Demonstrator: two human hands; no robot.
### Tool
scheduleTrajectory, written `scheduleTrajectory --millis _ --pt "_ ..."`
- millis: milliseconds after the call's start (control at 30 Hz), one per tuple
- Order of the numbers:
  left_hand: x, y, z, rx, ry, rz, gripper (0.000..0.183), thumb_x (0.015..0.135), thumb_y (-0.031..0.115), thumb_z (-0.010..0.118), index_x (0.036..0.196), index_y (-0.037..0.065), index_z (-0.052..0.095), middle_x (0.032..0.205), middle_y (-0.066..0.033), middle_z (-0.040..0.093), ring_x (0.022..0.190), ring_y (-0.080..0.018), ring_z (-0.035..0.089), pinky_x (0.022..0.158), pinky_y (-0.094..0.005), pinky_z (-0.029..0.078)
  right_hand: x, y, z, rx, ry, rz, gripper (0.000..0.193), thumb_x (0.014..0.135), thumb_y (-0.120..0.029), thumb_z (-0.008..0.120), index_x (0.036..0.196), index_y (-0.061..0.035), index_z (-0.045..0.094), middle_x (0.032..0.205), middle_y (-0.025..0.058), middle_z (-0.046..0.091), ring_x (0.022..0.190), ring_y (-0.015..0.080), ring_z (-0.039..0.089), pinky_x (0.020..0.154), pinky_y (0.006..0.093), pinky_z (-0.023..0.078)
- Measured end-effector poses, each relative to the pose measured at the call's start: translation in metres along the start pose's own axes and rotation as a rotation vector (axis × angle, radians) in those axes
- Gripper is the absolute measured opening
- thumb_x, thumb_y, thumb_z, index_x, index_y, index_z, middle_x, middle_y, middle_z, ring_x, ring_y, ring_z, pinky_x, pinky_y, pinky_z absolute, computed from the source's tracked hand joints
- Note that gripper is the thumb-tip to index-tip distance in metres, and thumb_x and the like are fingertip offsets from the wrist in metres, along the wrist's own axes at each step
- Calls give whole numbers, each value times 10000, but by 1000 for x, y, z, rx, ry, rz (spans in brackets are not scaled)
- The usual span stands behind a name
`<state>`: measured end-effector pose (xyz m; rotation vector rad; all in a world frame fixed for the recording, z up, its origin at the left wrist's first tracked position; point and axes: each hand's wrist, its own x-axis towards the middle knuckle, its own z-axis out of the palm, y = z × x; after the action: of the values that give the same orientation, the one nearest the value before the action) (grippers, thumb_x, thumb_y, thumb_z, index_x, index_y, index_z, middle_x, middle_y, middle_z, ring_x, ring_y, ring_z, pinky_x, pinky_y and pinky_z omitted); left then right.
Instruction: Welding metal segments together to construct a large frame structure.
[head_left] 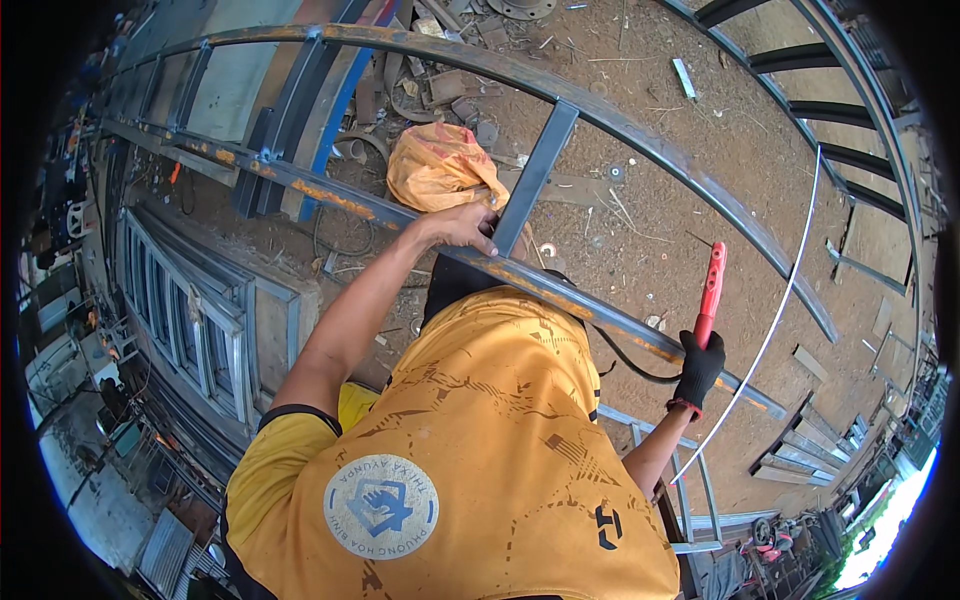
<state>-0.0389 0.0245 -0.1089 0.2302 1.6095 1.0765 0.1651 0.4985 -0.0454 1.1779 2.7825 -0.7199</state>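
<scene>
A ladder-like steel frame runs across in front of me, with a rusty near rail (560, 290) and a curved far rail (640, 130). One dark steel crossbar (540, 175) joins the two rails. My bare left hand (462, 228) grips the frame where the crossbar meets the near rail, its thumb over the rail. In a black glove, my right hand (701, 364) is closed round the red handle of a welding electrode holder (711, 290) beside the near rail's right end. A thin electrode sticks out near the holder's top. The holder's dark cable loops beneath the rail.
An orange sack (440, 165) lies on the dirt beyond my left hand, with scrap metal about it. Another slatted steel frame (835, 110) stands at the upper right. Metal strips (805, 445) lie at the right, and grey metal frames (190, 310) lean at the left.
</scene>
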Motion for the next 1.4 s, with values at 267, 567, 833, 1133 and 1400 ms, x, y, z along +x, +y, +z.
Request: scheduleTrajectory --millis 267,567,833,1133,1400 --pt "-7 16 1 -77 -10 17 460 721 57 790 1140 -60 640 1064 -141 705 971 -221 660 886 -352 498 -67 -82 -11 819 -457 239 339 720 -31 731 1015 4 568 762 84 614 569 162 604 512 280 497" --pt "-10 17 4 -40 26 -3 470 716 51 792 1146 -60 636 1071 -127 704 971 -225 659 884 -350 498 -64 -198 42 1217 -724 107 358 874 -208 688 1142 -7 564 755 64 592 543 144 575 517 282 499" --pt "-9 11 7 -32 52 13 478 720 78 808 1144 -61 636 1057 -137 708 965 -224 657 882 -346 492 -59 -239 80 924 -586 -59 309 908 -253 695 1059 -12 573 733 24 580 493 104 551 444 264 442" --pt "-4 3 3 -43 49 42 457 732 81 804 1129 -68 634 1060 -147 708 969 -225 654 880 -350 491 -50 -247 87 934 -500 -1 265 917 -285 685 974 -37 611 680 8 555 482 109 545 436 271 424" --pt "-11 16 6 -46 60 25 486 728 71 806 1151 -76 617 1101 -165 702 1011 -243 657 906 -354 489 -39 -260 80 850 -528 19 280 908 -292 702 969 -33 615 679 13 557 479 114 553 416 271 424"
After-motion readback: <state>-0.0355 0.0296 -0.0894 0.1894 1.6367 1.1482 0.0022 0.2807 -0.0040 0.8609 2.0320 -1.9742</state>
